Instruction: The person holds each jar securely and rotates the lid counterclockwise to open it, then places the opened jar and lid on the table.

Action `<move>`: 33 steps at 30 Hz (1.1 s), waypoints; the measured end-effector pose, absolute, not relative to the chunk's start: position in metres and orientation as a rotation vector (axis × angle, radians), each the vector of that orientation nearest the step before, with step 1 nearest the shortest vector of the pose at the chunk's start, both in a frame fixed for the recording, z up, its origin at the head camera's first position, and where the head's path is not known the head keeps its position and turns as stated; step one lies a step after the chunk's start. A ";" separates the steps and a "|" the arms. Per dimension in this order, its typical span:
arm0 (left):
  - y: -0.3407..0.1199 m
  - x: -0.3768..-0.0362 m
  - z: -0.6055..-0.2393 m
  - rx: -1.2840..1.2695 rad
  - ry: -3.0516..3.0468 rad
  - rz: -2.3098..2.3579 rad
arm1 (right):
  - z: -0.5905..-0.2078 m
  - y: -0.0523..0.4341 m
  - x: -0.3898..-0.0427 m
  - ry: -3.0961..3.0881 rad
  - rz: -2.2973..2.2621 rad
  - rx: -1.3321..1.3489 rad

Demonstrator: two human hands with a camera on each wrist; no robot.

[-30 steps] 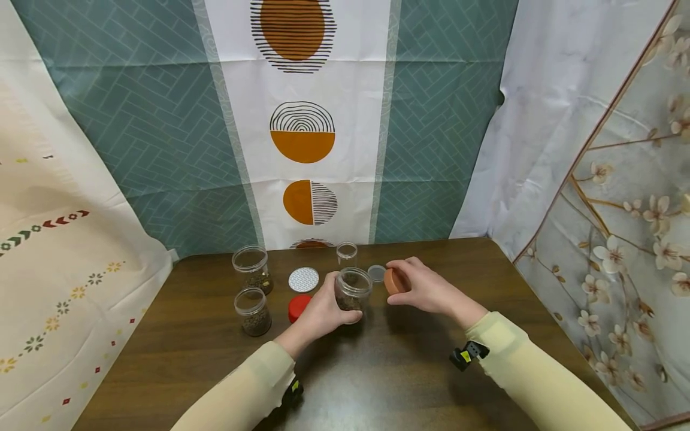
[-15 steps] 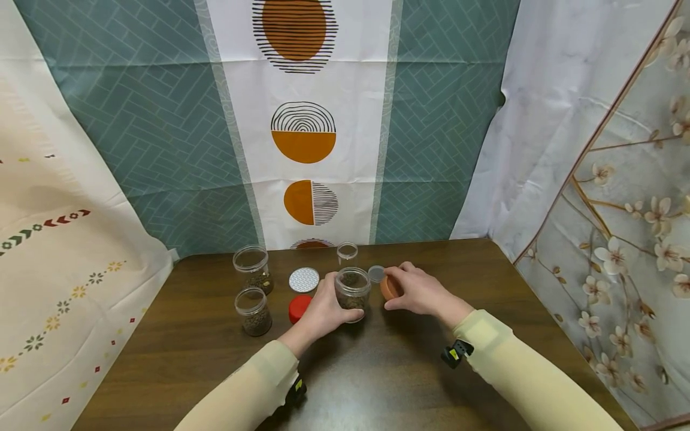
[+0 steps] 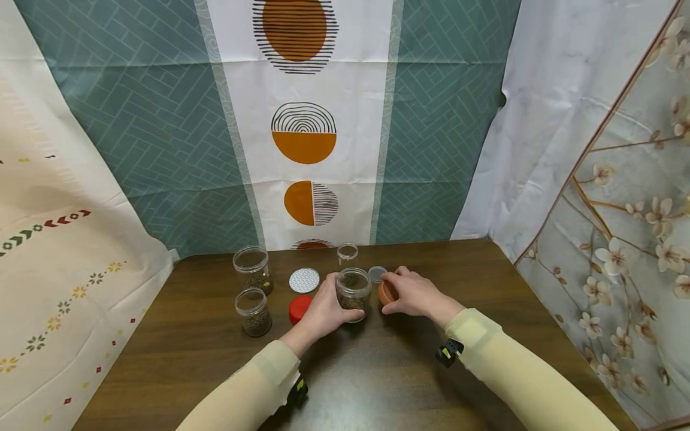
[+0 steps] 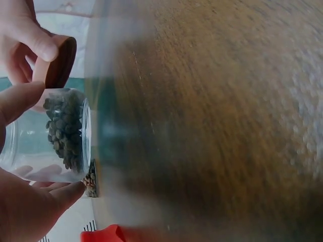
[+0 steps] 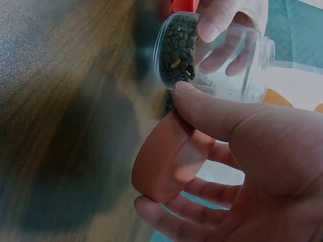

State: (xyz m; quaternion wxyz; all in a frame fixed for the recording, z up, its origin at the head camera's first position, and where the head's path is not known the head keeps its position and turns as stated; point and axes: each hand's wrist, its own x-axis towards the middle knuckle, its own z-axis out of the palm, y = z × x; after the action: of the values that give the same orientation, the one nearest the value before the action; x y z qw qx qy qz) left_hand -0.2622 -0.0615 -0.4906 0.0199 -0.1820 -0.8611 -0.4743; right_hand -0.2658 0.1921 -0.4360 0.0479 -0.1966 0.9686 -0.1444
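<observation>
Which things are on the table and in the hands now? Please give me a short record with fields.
left hand: grips the open jar that stands on the table
jar contents: dark pellets at the bottom
right hand: holds the orange lid beside the jar, not on it
other jars: two jars at left, also open, with dark contents; small empty jar behind
loose lids: white lid, red lid, small grey lid
surface: brown wooden table

The held jar (image 3: 353,294) stands on the table (image 3: 377,371), the held lid (image 3: 386,292) just right, two jars (image 3: 252,311) well left, a small jar (image 3: 347,254) behind.
</observation>
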 end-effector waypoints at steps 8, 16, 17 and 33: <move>-0.062 -0.263 -0.491 -0.538 -2.689 -1.457 | -0.440 0.188 -0.269 2.946 -0.418 -0.592; -0.063 -0.262 -0.494 -0.518 -2.726 -1.410 | -0.445 0.185 -0.272 2.932 -0.406 -0.567; -0.063 -0.262 -0.495 -0.522 -2.728 -1.400 | -0.446 0.184 -0.272 2.930 -0.405 -0.566; -0.066 -0.261 -0.498 -0.547 -2.754 -1.414 | -0.458 0.180 -0.276 2.919 -0.370 -0.583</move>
State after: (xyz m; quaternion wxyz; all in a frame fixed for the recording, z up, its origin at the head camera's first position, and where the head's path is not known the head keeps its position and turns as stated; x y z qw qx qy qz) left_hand -0.2606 -0.0662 -0.4982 -0.0011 -0.1739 -0.8760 -0.4498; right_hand -0.2760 0.1796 -0.4583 0.0711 -0.1940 0.9706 -0.1232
